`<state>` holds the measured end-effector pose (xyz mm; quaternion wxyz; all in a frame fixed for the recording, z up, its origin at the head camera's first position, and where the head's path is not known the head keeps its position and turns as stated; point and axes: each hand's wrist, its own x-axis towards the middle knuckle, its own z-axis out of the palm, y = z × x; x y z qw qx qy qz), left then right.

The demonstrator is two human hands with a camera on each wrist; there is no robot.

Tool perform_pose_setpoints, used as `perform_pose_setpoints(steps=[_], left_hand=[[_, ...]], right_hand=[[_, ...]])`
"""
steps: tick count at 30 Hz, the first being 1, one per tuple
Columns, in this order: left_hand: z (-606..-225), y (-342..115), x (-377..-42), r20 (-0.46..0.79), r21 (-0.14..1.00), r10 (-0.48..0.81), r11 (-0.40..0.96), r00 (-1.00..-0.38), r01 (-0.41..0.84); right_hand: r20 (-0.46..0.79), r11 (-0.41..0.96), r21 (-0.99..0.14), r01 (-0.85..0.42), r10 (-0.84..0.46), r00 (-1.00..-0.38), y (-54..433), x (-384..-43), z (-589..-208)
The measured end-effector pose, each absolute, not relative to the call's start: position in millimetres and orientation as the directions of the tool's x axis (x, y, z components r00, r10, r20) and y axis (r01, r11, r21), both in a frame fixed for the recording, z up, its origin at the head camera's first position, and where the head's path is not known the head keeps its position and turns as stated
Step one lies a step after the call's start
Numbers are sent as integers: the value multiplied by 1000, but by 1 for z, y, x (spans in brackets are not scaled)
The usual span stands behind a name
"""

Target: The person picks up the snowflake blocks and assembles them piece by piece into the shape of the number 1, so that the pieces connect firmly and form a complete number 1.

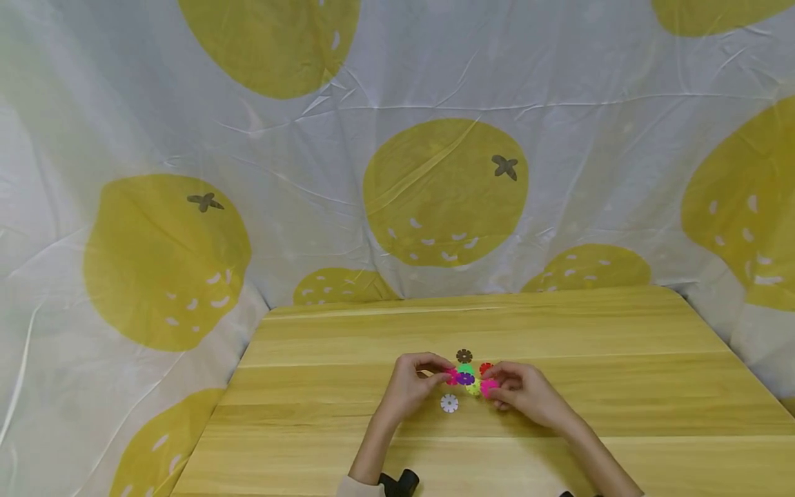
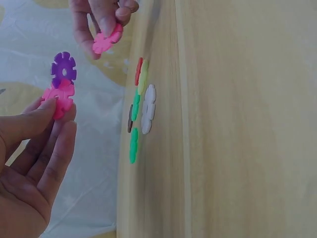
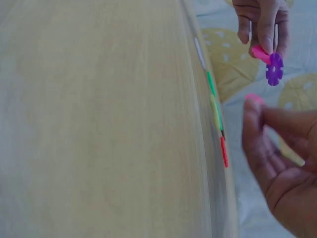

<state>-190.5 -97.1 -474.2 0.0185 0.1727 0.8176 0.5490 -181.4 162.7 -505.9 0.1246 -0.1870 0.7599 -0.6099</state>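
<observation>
My left hand (image 1: 410,384) pinches a pink notched plastic disc (image 2: 65,92) between thumb and fingers. A purple notched disc (image 2: 61,66) is slotted into that pink one and sticks out past the fingertips. Across from it, my right hand (image 1: 529,392) holds a second pink notched disc (image 2: 106,42) by its edge. The two hands face each other over the table, with a small gap between the purple disc and the right hand's pink one. Both held pieces are raised above the tabletop, as the wrist views show.
Loose notched discs lie on the wooden table (image 1: 621,359): a brown one (image 1: 464,355), a green one (image 1: 465,369), a red one (image 1: 486,368), a yellow one (image 1: 473,389) and a white one (image 1: 449,403). A cloth with yellow fruit prints (image 1: 298,172) hangs behind the table.
</observation>
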Motion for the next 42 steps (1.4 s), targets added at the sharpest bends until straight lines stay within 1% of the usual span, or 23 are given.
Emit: perform_pose_setpoints(steps=[5, 7, 10, 26, 35, 42], left_hand=[[-474, -97, -191, 162, 919, 292, 303, -942, 252], [-473, -97, -192, 162, 924, 288, 290, -944, 247], [-473, -97, -192, 154, 931, 281, 281, -947, 235], [-474, -94, -192, 122, 959, 285, 215, -951, 188], [-473, -95, -191, 130, 968, 273, 173, -953, 181], [-472, -93, -190, 156, 964, 248, 173, -956, 202]], right_hand=[[113, 93, -981, -170, -437, -892, 161, -183, -502], [148, 76, -978, -196, -418, -897, 160, -183, -500], [168, 62, -976, -209, -393, -904, 158, -183, -499], [184, 65, -973, -222, -366, -912, 152, -179, -497], [170, 44, -979, -198, -354, -920, 151, -179, -495], [208, 49, -970, -237, -333, -920, 149, -178, -496]])
